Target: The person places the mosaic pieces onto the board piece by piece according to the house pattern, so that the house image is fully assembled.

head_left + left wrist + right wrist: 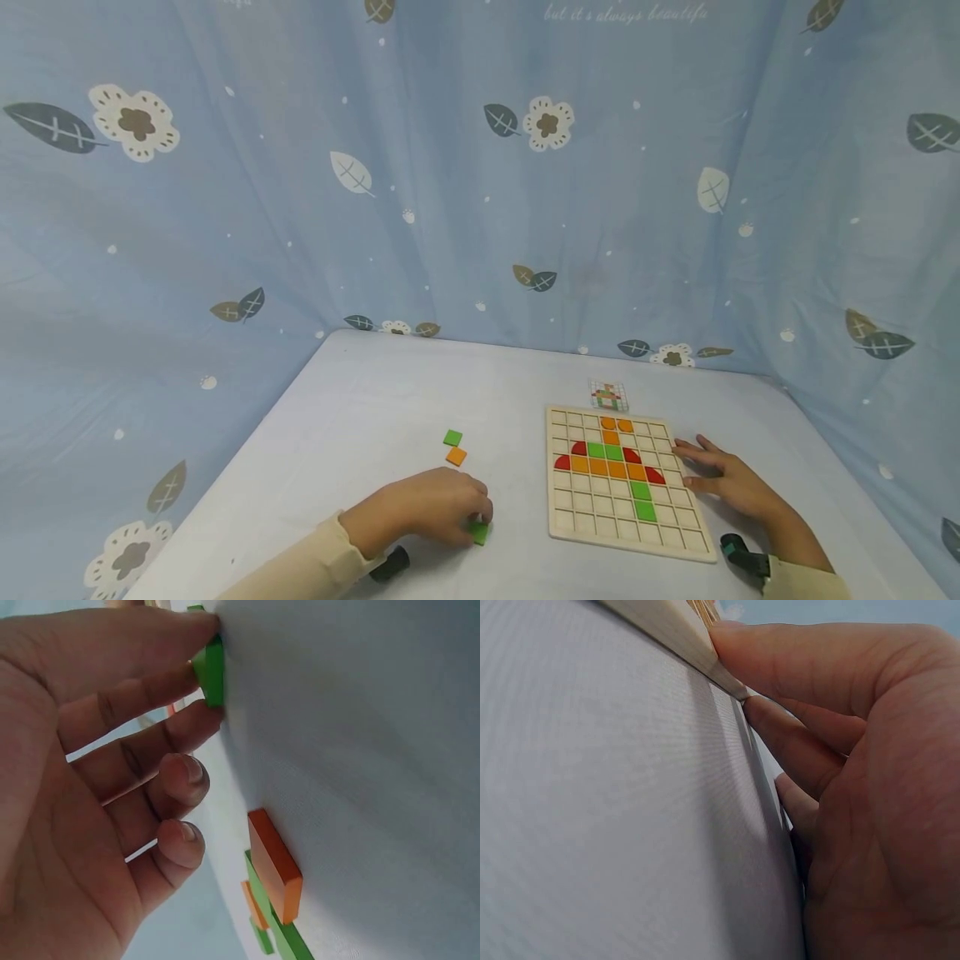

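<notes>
My left hand (442, 504) pinches a green square tile (479, 532) between thumb and fingertips, down at the white tabletop. In the left wrist view this green tile (214, 671) stands on edge in the picture, with the ring and little fingers curled off it. To the right lies a wooden grid board (600, 503) bearing red, orange and green pieces in some of its squares. Along the board's right edge rests my right hand (731, 483), fingers fairly straight. Its thumb (780, 664) touches the board's side in the right wrist view.
Beyond my left hand lie a loose green tile (452, 437) and a loose orange tile (456, 456). A small pattern card (608, 396) sits just behind the board. Blue patterned cloth (450, 208) hangs behind the table.
</notes>
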Available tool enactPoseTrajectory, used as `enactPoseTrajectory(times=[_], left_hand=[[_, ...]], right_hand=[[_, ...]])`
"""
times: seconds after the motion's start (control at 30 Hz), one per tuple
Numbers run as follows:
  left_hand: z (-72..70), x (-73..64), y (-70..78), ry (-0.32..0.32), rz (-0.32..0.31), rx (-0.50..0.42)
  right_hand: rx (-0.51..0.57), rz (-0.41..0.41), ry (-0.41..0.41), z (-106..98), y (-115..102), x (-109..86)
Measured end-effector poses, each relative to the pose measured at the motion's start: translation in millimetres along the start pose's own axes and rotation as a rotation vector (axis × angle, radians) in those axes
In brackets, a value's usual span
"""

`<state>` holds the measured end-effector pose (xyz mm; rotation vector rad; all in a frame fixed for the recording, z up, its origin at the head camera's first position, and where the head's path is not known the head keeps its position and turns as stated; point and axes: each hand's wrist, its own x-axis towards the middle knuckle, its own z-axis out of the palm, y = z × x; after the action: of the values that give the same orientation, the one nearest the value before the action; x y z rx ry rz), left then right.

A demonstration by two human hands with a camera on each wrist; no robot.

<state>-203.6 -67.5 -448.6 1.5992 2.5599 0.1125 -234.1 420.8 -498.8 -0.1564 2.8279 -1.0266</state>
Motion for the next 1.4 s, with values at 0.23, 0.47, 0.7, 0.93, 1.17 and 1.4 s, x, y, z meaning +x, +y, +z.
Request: enactPoseTrajectory(times=[0.23,0.47,0.7,0.93,1.17,1.4], left_hand=[[-2.1,2.0,3.5,-0.018,-0.016,0.013],[-4.5,8.9,2.3,0.007,0.004,0.044],[-10.1,25.0,3.9,-0.005,0.01,0.043],[-13.7,49.9,11.9,-0.015,0.028,0.093],[-17.7,75.8,20.8,-0.039,0.039,0.104],[-20.8,97.1,21.6,-0.024,0.06,0.073]], right_hand=[[0.005,-0.019,-0.002,-1,2,-0.1],[-0.008,-0.003,0.003,-2,3,1.3],[-0.009,0.009,-0.012,-2,1,1.1],[-0.011,0.014,-0.01,-2,-1,0.0],[-0.008,0.016,-0.005,0,-1,-0.3],[-0.008,0.032,-0.012,0,-1,1.4]])
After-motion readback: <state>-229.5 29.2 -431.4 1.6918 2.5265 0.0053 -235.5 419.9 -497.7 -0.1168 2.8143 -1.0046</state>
